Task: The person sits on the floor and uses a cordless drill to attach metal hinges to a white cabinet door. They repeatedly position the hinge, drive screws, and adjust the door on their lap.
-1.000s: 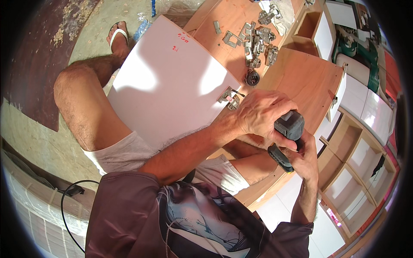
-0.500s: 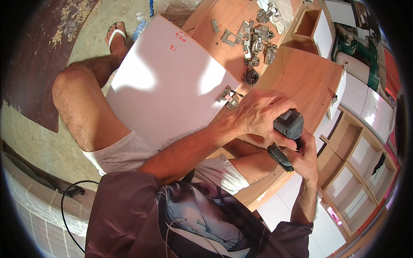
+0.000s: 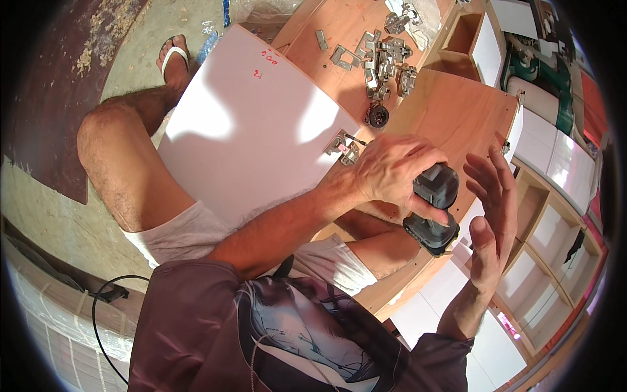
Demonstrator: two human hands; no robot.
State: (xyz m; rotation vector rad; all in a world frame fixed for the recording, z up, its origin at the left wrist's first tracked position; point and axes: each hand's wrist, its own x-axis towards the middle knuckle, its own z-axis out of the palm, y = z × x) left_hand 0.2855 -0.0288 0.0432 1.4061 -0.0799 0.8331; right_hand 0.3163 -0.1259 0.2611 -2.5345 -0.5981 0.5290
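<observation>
My left hand [image 3: 394, 171] is closed around the black cordless drill [image 3: 436, 185], whose battery base hangs toward my lap. The drill's bit points at a metal cabinet hinge [image 3: 341, 147] on the edge of a white panel [image 3: 251, 130] lying across my legs. Whether the bit touches a screw is too small to tell. Just right of the drill, my right hand [image 3: 494, 219] is raised open, fingers spread, with nothing in it. Red handwriting marks the panel's far end.
Several loose metal hinges and plates [image 3: 385, 62] lie on a wooden board [image 3: 307, 55] beyond the panel. Near them sits a round black item [image 3: 377, 115]. On the right stand wooden cabinet frames [image 3: 542, 261]. A dark brown board [image 3: 46, 98] with sawdust lies at left.
My right hand has let go of the drill's lower part, opened and moved a little to the right. My left hand still holds the drill at the hinge.
</observation>
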